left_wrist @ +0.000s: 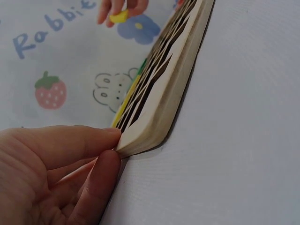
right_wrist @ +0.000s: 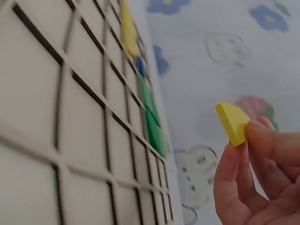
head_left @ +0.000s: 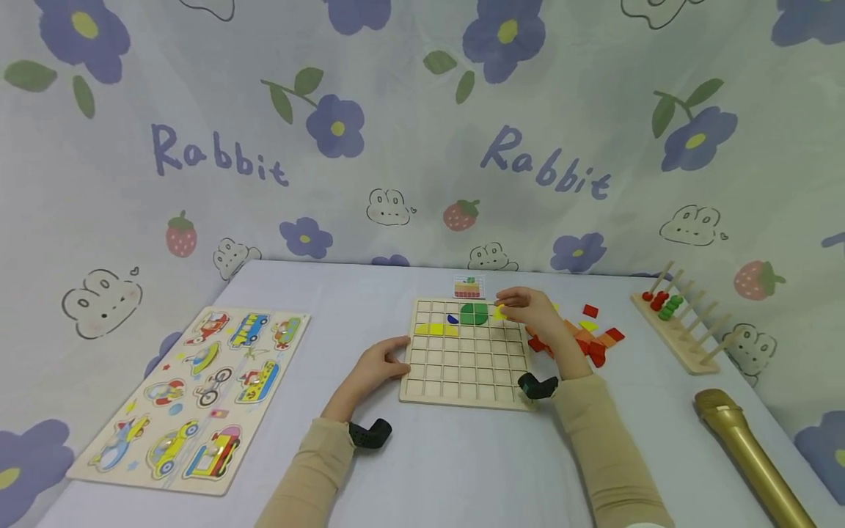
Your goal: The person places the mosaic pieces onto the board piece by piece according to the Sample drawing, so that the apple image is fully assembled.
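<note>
Between its thumb and fingertips, my right hand [head_left: 535,312] pinches a small yellow piece [right_wrist: 233,123] with one curved side, held up over the far right part of the wooden grid board [head_left: 467,375]. My left hand [head_left: 372,364] grips the board's left edge, as the left wrist view shows up close. Yellow pieces [head_left: 436,330] lie in a row at the board's upper left. Just above and to their right sits a small blue piece [head_left: 452,320], beside green pieces [head_left: 474,314] that make a rounded shape. A picture card [head_left: 469,287] lies behind the board.
Loose red, orange and yellow pieces [head_left: 590,341] are scattered right of the board, partly behind the right forearm. A vehicle puzzle board [head_left: 188,396] lies at left. On the right are a peg rack with beads [head_left: 683,334] and a gold microphone [head_left: 746,447].
</note>
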`<control>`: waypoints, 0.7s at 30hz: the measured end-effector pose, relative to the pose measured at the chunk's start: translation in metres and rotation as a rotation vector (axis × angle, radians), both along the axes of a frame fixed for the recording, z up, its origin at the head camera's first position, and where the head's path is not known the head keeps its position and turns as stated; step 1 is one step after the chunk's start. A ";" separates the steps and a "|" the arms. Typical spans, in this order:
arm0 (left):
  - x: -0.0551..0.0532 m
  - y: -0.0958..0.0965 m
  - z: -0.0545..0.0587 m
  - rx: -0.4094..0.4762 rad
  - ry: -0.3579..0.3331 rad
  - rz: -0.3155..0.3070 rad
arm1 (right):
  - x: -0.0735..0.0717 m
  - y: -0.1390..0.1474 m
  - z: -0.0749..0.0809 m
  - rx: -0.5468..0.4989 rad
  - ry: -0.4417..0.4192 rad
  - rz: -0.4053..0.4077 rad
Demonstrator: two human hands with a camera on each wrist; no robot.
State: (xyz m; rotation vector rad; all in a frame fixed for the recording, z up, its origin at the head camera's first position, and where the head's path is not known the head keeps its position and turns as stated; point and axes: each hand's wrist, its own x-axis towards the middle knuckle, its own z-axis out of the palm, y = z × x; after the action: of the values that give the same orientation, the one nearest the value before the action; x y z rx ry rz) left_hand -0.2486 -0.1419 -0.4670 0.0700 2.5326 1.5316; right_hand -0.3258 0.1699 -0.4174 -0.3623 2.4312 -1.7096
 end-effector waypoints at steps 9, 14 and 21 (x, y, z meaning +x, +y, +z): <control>-0.001 -0.001 -0.004 0.011 0.001 -0.008 | -0.008 -0.042 -0.017 0.237 0.069 0.052; 0.000 -0.001 -0.004 0.018 0.003 -0.010 | -0.011 -0.053 -0.023 0.366 0.122 0.071; 0.001 -0.001 -0.002 0.005 0.013 -0.015 | -0.008 -0.057 -0.022 0.515 0.231 0.120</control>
State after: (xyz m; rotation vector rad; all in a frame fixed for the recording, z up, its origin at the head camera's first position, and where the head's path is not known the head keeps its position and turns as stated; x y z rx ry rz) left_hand -0.2480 -0.1429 -0.4693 0.0996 2.5321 1.5368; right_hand -0.3340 0.1131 -0.4399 -0.6414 2.8214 -0.9851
